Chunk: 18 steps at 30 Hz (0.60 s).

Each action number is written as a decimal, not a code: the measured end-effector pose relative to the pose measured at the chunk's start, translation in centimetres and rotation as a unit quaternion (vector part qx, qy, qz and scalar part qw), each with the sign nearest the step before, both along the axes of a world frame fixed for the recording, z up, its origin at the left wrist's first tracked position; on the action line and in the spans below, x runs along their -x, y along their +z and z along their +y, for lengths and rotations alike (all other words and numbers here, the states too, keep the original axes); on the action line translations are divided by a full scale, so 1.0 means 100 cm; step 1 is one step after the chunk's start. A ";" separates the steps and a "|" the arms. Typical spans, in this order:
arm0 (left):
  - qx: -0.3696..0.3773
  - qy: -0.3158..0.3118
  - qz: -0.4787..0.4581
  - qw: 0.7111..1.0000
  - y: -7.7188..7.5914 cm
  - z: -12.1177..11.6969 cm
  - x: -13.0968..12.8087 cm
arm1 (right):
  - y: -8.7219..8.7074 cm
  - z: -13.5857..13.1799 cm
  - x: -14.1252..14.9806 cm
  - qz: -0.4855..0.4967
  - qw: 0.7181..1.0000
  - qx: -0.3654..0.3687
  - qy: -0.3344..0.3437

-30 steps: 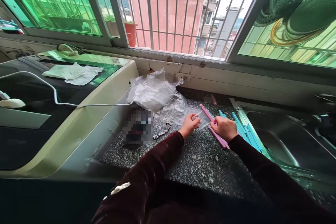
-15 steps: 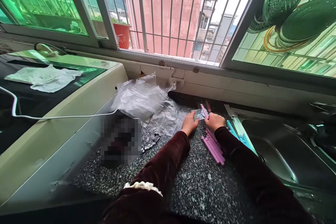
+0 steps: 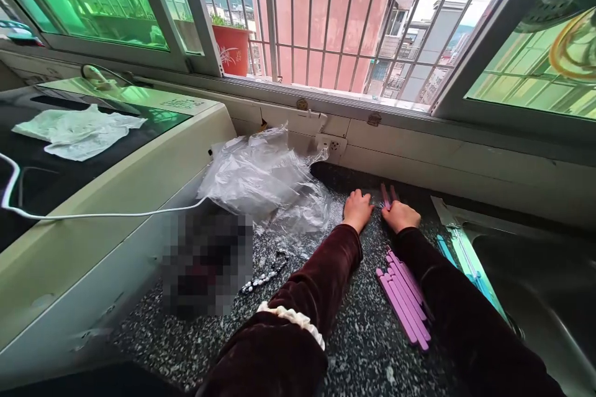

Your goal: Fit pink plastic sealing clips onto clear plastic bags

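Lying nearest, piled pink sticks (image 3: 404, 304) are crowded by the right sleeve (image 3: 456, 310); turquoise sticks (image 3: 447, 252) lie between it and the sink (image 3: 544, 310). Beyond, the left hand (image 3: 357, 211) curls its fingers low over the counter (image 3: 358, 347), the right hand (image 3: 401, 217) by two farther pink sticks (image 3: 385, 194); I cannot tell what either grips. Crumpled plastic (image 3: 270, 183) sits leftward.

Pink sticks (image 3: 403, 303) — smooth plastic

The head view looks forward and down over a countertop (image 3: 356, 322) toward a barred window (image 3: 328, 18).
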<state>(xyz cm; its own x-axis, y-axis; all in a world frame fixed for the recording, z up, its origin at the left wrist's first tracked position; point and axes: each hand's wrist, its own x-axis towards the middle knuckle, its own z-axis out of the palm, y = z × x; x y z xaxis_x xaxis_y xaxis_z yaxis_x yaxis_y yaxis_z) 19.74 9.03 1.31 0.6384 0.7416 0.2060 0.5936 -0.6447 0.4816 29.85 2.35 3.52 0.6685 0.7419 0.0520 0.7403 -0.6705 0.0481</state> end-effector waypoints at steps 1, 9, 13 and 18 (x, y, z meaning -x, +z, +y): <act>-0.004 0.001 0.003 1.000 -0.001 0.003 -0.002 | -0.001 0.002 -0.003 0.007 1.000 -0.003 -0.006; -0.027 0.013 0.012 0.999 -0.003 0.011 -0.012 | 0.008 0.010 -0.007 0.032 0.999 0.003 -0.032; 0.000 -0.001 -0.029 1.000 -0.004 0.007 -0.009 | 0.020 0.006 -0.001 0.051 0.998 -0.003 -0.036; 0.030 -0.005 -0.051 0.998 -0.002 -0.003 0.003 | 0.034 0.004 0.011 0.090 0.994 -0.056 -0.021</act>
